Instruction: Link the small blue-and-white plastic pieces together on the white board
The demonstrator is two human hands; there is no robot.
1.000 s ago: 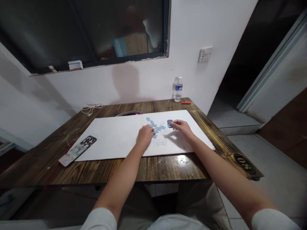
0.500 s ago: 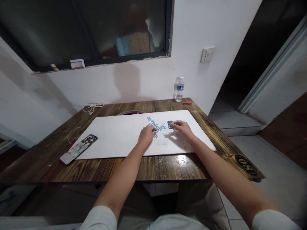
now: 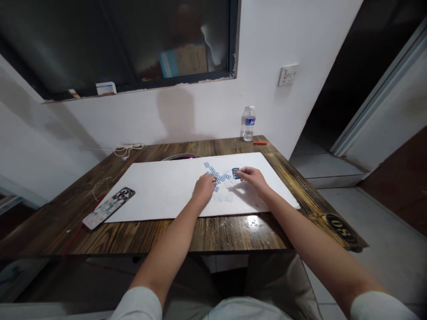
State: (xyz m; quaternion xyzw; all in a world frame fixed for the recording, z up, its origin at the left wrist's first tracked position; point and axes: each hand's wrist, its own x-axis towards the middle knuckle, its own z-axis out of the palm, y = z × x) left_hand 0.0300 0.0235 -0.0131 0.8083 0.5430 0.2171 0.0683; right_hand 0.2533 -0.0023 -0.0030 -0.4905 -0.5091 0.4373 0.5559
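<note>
My right hand (image 3: 252, 177) is closed in a pinch on a small dark-blue flat piece with light bars (image 3: 235, 173), held just above the white board (image 3: 160, 191). Left of it, several small blue-edged pieces with slots (image 3: 212, 170) lie scattered and partly overlapping on the board. My left hand (image 3: 204, 185) rests at the near left side of these pieces, its fingers pressed together. Whatever those fingers hold, if anything, is hidden. Clear, film-like scraps (image 3: 224, 195) lie on the board between my hands.
A phone in a patterned case (image 3: 108, 208) overlaps the board's left edge on the wooden table (image 3: 233, 235). At the back stand a water bottle (image 3: 248, 126) and a red pen-like stick (image 3: 260, 143). A bundled white cable (image 3: 128, 149) lies at the back left.
Both hands stay nearly in place. The blue piece in my right hand has tilted slightly, showing more of its barred face. The whole view has shifted a little.
</note>
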